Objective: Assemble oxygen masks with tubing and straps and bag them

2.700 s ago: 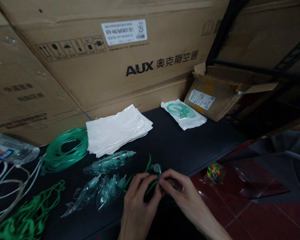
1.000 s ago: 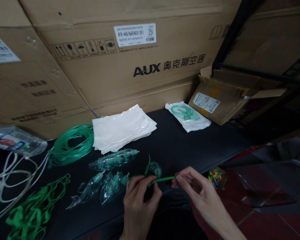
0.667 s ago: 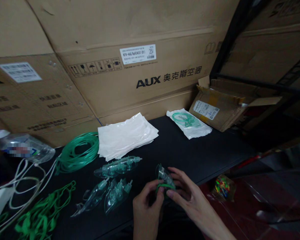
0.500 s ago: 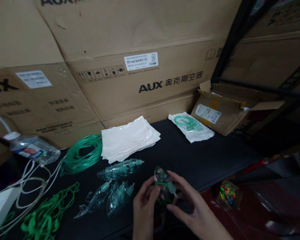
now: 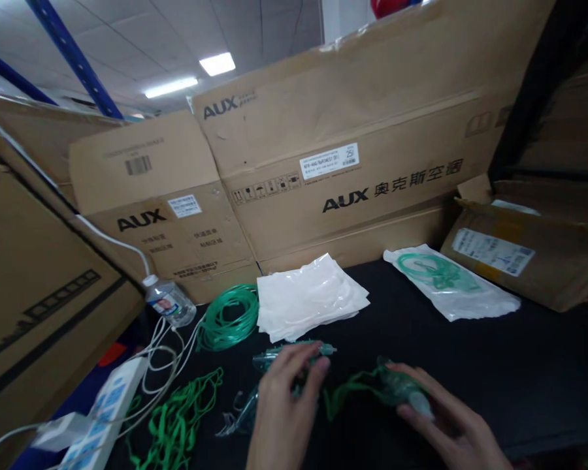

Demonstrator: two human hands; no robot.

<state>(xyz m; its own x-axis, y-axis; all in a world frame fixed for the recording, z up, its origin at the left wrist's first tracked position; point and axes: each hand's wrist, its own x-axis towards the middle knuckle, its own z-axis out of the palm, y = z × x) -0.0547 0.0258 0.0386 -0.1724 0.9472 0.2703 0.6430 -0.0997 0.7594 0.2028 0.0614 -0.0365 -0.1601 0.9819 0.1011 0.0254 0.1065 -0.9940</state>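
Note:
My right hand is closed around a clear green oxygen mask. The mask's green elastic strap trails loosely to the left. My left hand reaches over more clear oxygen masks on the black table, with its fingers curved and thumb apart. Just beyond its fingertips lies a row of nested masks. Another mask shows partly beside the left wrist, and the hand hides the rest of that group. A tangle of green elastic straps lies to the left.
Coiled green tubing and a stack of white pouches lie behind the masks. A pouch with green tubing and an opened carton stand right. A water bottle, cables and a power strip are left.
My hands have parted. The right one has moved right with the mask, whose strap now hangs out; the left has let go and moved over the other masks. The view has tilted up and left.

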